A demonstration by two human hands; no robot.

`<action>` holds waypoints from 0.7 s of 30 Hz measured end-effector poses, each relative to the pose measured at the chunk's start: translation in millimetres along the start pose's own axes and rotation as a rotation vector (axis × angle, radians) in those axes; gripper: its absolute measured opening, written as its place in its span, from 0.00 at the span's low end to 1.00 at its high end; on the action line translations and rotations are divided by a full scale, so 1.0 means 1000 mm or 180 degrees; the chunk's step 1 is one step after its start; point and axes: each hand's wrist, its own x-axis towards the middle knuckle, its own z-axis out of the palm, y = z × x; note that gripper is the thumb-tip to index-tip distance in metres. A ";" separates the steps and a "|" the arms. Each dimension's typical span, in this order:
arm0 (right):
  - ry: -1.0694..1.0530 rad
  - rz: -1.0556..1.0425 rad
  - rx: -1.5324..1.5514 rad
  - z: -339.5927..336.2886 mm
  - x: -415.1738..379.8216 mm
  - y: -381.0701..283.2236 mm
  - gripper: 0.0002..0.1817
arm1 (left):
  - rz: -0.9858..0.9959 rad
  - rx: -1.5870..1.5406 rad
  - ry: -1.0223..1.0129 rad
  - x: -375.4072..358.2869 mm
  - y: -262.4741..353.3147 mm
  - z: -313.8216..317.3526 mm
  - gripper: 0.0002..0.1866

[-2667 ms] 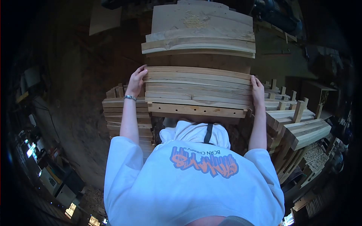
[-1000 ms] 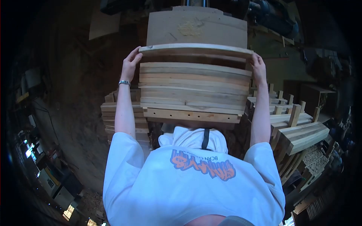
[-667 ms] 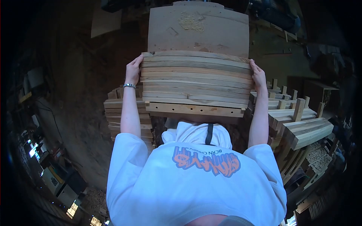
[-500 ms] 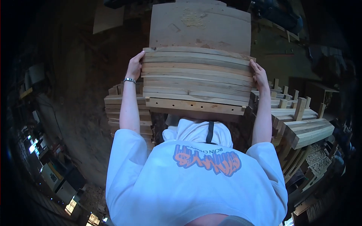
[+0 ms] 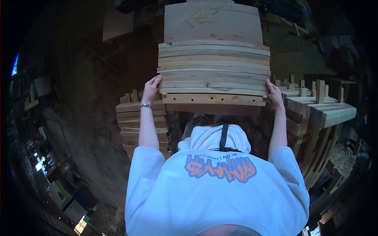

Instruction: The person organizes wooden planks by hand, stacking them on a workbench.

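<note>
Several pale wooden boards [image 5: 212, 69] lie side by side across a large flat panel, their long edges running left to right. The nearest is a strip [image 5: 214, 99] with several dark holes along it. At the boards' left ends is my left hand [image 5: 151, 89], a metal band on its wrist, with its fingers closed against the nearer boards. My right hand [image 5: 275, 94] grips the right ends at about the same level, fingers bent round the edge. The undersides of the boards and parts of both hands' fingertips are hidden.
The panel [image 5: 224, 29] carries a patch of sawdust beyond the boards. A stack of timber [image 5: 141, 120] stands at the left. On the right are thick beams [image 5: 336, 115] with upright posts. A dark machine [image 5: 289, 11] is at the back right.
Both hands have moved from the farther boards towards my body, along the ends of the row. The view has shifted slightly, and the boards appear a little higher and farther right.
</note>
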 end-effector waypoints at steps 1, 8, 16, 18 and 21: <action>0.0028 -0.0038 -0.0008 -0.001 0.001 -0.002 0.24 | 0.0026 -0.0018 -0.0037 0.000 0.012 0.004 0.21; 0.0254 -0.0382 -0.0460 0.003 -0.001 -0.007 0.33 | 0.0271 -0.0292 -0.0381 0.017 -0.005 0.007 0.24; 0.2326 -0.2971 -0.3199 0.099 -0.056 0.000 0.42 | 0.0463 0.0326 0.0608 -0.015 -0.057 -0.007 0.24; 0.1509 -0.3452 -0.3458 0.162 -0.071 0.007 0.41 | 0.1432 0.1266 0.1746 -0.024 -0.033 0.012 0.25; 0.0960 -0.3521 -0.3287 0.233 -0.063 0.027 0.38 | 0.2984 0.1543 0.1215 -0.069 0.035 0.100 0.22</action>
